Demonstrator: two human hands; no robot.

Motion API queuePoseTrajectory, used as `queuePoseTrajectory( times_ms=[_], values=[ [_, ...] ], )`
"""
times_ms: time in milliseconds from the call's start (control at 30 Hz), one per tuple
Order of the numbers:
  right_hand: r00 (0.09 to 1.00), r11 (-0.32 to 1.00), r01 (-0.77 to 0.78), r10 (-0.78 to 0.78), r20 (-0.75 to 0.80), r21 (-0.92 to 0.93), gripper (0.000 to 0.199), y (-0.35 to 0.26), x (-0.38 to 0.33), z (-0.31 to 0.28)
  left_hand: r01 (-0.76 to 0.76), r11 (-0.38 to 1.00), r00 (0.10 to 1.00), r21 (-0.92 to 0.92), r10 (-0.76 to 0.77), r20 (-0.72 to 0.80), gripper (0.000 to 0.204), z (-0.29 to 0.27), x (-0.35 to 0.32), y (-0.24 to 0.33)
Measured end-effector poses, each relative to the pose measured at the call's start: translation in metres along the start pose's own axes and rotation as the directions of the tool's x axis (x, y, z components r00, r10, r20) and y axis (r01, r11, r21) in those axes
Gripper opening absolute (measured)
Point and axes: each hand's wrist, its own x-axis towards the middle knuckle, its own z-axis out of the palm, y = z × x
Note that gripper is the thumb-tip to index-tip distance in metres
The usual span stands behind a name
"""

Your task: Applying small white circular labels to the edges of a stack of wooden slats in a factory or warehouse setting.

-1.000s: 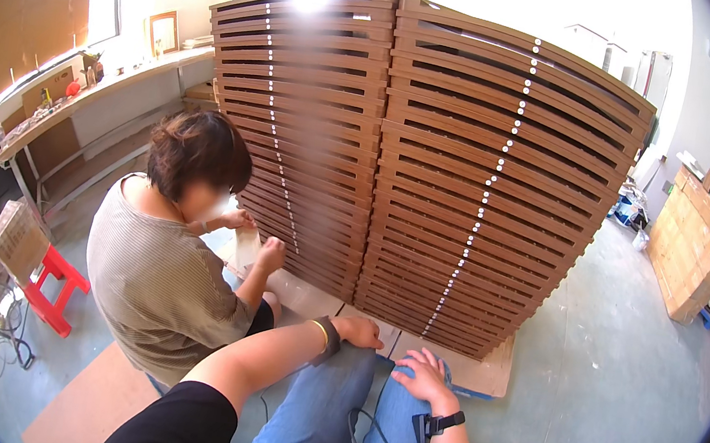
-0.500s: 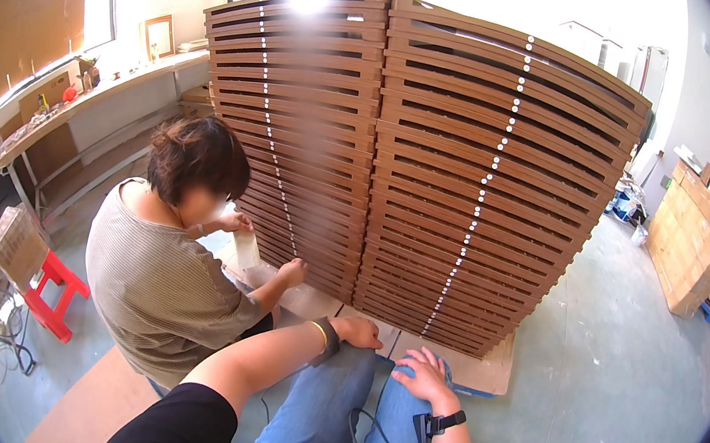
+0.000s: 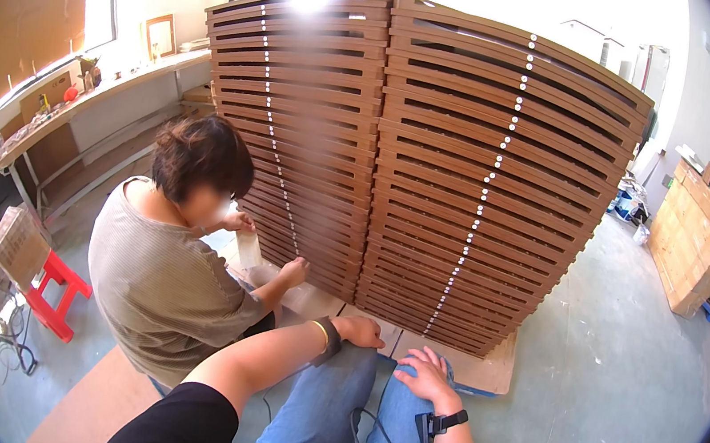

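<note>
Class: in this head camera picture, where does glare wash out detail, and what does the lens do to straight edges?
Head view: glare whitens the top of the stacked wooden slats; slat edges bow toward the rim; the corners are black.

The slat stack (image 3: 434,169) is brown wood with a smooth, faintly satin grain, dotted with rows of pale round caps. At its 6 o'clock it stands on matt tan board (image 3: 487,373), like cardboard or fibreboard. The floor (image 3: 616,417) is dull grey concrete, scuffed and blotchy. The co-worker's top (image 3: 158,285) is ribbed olive cloth, matt. The jeans (image 3: 329,415) are blue denim. At 9 o'clock stands a stool (image 3: 54,290) of glossy red plastic. At 3 o'clock stand matt cardboard boxes (image 3: 693,239).
</note>
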Motion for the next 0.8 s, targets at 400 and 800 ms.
queuePoseTrajectory(
  times_ms=[400,800],
  values=[
    [1.000,1.000,0.005,-0.005,-0.006,0.001,0.035,0.0034,0.0030,0.0027,-0.007,1.000,1.000,0.009,0.007,-0.020,0.052,-0.0004,-0.0012,-0.0007],
    [1.000,1.000,0.006,-0.006,-0.011,0.008,0.034,0.0054,0.0024,0.0036,0.009,1.000,0.999,0.018,-0.008,-0.039,0.050,0.0047,0.0031,-0.0039]
  ],
)
